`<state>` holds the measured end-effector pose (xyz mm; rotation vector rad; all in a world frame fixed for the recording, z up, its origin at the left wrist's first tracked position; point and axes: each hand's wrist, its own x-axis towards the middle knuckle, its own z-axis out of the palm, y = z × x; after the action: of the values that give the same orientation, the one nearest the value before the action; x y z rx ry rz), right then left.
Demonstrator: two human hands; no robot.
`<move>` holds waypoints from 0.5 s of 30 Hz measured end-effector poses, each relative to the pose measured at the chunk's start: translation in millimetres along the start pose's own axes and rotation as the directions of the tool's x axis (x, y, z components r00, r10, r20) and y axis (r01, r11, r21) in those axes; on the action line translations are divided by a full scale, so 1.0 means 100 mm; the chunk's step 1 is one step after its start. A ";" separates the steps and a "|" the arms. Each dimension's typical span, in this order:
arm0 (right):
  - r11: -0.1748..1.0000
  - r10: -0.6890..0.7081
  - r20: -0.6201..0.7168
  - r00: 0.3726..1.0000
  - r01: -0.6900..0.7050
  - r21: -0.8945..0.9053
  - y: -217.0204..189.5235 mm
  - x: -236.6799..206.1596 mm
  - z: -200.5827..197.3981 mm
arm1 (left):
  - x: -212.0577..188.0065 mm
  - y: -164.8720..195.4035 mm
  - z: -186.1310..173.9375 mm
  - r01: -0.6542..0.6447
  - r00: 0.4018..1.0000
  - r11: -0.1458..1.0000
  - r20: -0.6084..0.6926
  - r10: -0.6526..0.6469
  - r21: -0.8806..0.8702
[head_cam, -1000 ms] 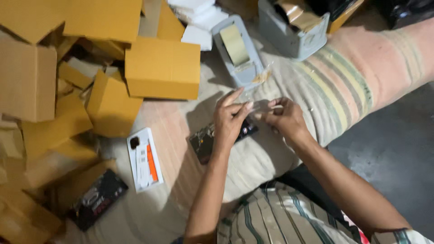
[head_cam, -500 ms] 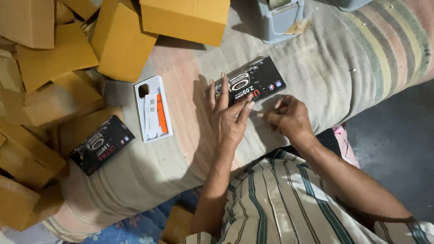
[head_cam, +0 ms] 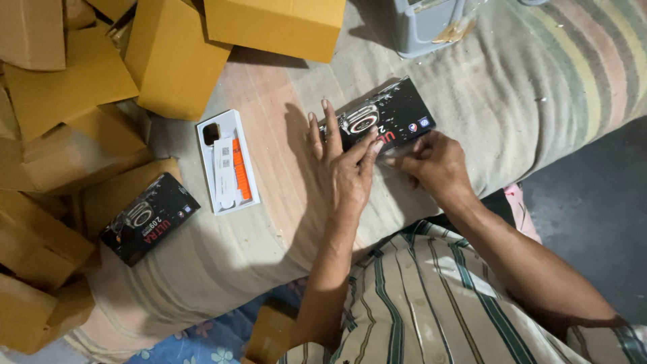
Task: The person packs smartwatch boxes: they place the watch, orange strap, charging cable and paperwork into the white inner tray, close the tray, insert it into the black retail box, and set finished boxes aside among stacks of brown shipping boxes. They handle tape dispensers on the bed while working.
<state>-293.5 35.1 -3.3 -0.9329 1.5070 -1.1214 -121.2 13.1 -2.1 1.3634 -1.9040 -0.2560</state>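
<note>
Striped shirt nearest; beyond it the left hand [head_cam: 344, 172] lies flat, fingers spread, on a black box [head_cam: 387, 114] on the bed [head_cam: 539, 87], while right hand [head_cam: 435, 162] pinches its near edge. Farther off lie a white box [head_cam: 228, 162], another black one [head_cam: 149, 217] and cartons [head_cam: 172, 61], all unsealed.

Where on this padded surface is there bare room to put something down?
Bare patches: the pink strip of the blanket between the white box and the left hand; the stretch below the white box, right of the lower black box; and the striped part right of the upper black box, beyond the right hand. The left side is crowded with cardboard boxes.
</note>
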 end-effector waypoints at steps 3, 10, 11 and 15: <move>0.997 0.041 0.002 0.999 -0.040 -0.062 -0.01 0.00 -0.01 | -0.01 0.00 0.00 0.052 0.998 0.997 0.037 -0.054 0.053; 0.992 0.072 0.004 0.997 -0.071 -0.109 -0.11 -0.05 -0.01 | 0.15 -0.10 -0.01 0.169 0.965 0.948 0.150 -0.215 0.271; 0.992 0.073 0.007 0.997 -0.072 -0.108 -0.13 -0.06 -0.01 | 0.19 -0.11 -0.02 0.157 0.958 0.929 0.177 -0.225 0.336; 0.996 0.059 0.031 0.998 -0.056 -0.066 -0.14 -0.07 -0.01 | 0.36 -0.06 0.05 0.107 0.928 0.871 0.266 -0.260 0.479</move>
<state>-293.2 37.9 12.0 -0.9423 1.5418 -1.0160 -124.7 -22.6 7.9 1.9276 -2.1963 -0.1321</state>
